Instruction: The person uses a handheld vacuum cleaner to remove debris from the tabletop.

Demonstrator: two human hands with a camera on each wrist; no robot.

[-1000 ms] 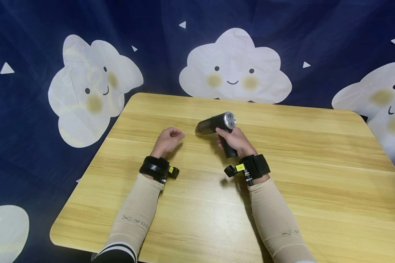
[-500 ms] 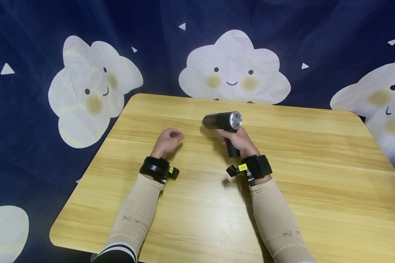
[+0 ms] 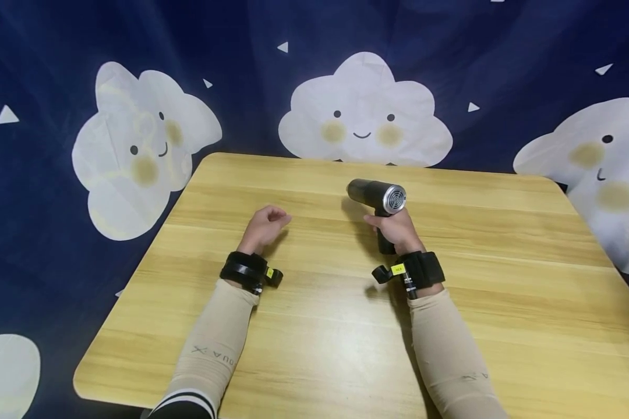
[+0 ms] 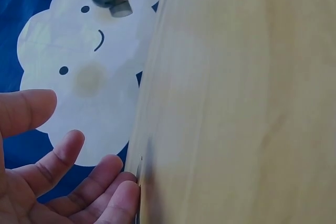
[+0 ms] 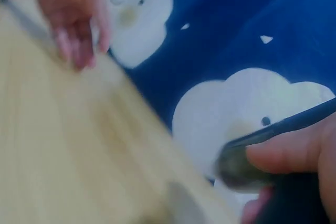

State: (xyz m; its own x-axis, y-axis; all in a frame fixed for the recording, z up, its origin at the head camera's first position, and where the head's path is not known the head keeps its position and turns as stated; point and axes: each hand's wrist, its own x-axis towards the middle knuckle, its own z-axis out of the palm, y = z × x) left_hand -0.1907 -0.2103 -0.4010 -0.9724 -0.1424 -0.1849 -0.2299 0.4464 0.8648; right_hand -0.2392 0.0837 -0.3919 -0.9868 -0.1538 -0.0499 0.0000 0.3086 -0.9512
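Note:
My right hand (image 3: 400,230) grips the handle of a black, pistol-shaped handheld vacuum cleaner (image 3: 368,191), holding it above the table. Its silver round vent faces me and its darker, see-through front end points away to the left. In the right wrist view, the thumb (image 5: 286,153) lies along its blurred body. The small nozzle of the vacuum cleaner (image 4: 121,9) shows at the top of the left wrist view. Holding nothing, my left hand (image 3: 264,227) rests on the table with loosely bent fingers, apart from the vacuum cleaner.
A light wood-grain table (image 3: 314,326) with rounded corners lies under both hands. Behind it hangs a dark blue curtain (image 3: 246,75) printed with smiling white clouds and small triangles. Black camera straps (image 3: 243,269) circle both wrists.
My right hand has carried the vacuum cleaner to the right, turning its front end farther away from me. The left hand stays in place; the head view has shifted slightly.

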